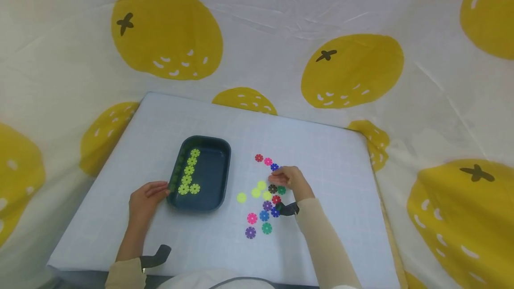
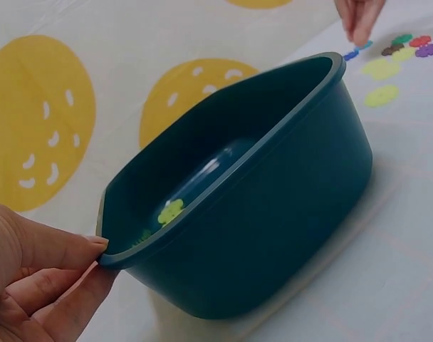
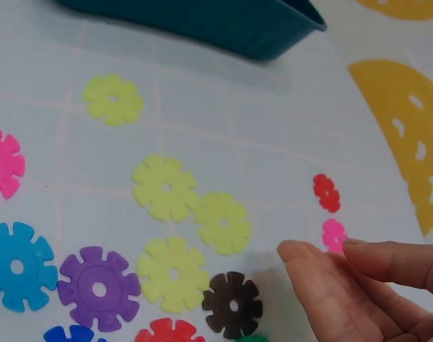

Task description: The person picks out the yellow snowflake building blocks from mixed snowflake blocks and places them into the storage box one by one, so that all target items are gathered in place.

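A dark teal plastic tray (image 1: 218,177) with raised walls stands on the table, and my left hand (image 1: 148,195) pinches its near-left rim, thumb above and fingers beneath, as the left wrist view (image 2: 53,256) also shows. Inside it, several yellow-green notched discs (image 1: 188,170) form an L-shaped line. My right hand (image 1: 291,179) is over the loose discs, close by a blue disc (image 1: 274,167), with nothing visible between thumb and fingers. In the right wrist view its fingertips overlap a pink disc (image 3: 334,235), and a black disc (image 3: 233,305) lies just left of them.
Loose yellow-green discs (image 3: 164,188) lie between tray and right hand. Nearer me are purple (image 1: 250,233), green (image 1: 267,228), pink (image 1: 251,218) and blue discs (image 1: 263,216). A red disc (image 1: 259,158) lies farther back. A yellow-patterned curtain (image 1: 257,57) surrounds the white-covered table (image 1: 321,146).
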Tool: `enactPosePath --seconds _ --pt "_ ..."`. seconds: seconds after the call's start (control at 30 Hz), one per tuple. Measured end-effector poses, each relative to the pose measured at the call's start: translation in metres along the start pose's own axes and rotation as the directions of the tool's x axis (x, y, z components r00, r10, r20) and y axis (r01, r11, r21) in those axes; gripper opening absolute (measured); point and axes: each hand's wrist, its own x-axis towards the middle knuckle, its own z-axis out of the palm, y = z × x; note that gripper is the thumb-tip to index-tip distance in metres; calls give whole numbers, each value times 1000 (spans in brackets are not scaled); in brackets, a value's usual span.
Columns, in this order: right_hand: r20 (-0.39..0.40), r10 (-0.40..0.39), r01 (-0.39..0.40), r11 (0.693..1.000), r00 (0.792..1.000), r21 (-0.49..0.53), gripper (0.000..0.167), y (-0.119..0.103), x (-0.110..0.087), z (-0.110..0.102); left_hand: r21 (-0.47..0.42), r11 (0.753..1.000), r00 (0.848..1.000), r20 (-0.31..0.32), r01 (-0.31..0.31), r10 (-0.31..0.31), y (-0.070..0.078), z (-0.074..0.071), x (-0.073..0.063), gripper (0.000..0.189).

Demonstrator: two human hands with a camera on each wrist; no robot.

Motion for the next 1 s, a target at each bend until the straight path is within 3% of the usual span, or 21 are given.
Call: enactPosePath --seconds 0.4,0.6,0.67,0.77,1.0 --pt "-26 -45 43 997 999 -59 21 18 7 -1 11 1000 1000 -6 -9 9 -2 0 1 33" --pt "-83 -149 130 971 985 -200 23 23 3 6 21 1000 1000 -5 -2 3 -3 1 1 32" --pt "-128 -206 160 940 970 -300 26 25 2 11 16 1000 1000 -3 -1 1 -3 1 1 32" --pt "-160 -302 202 869 940 -451 30 30 0 18 14 1000 1000 -3 2 -2 -3 0 1 32" --pt "-116 -451 233 645 885 -728 24 36 -8 31 18 1000 1000 0 13 -13 -3 1 1 33"
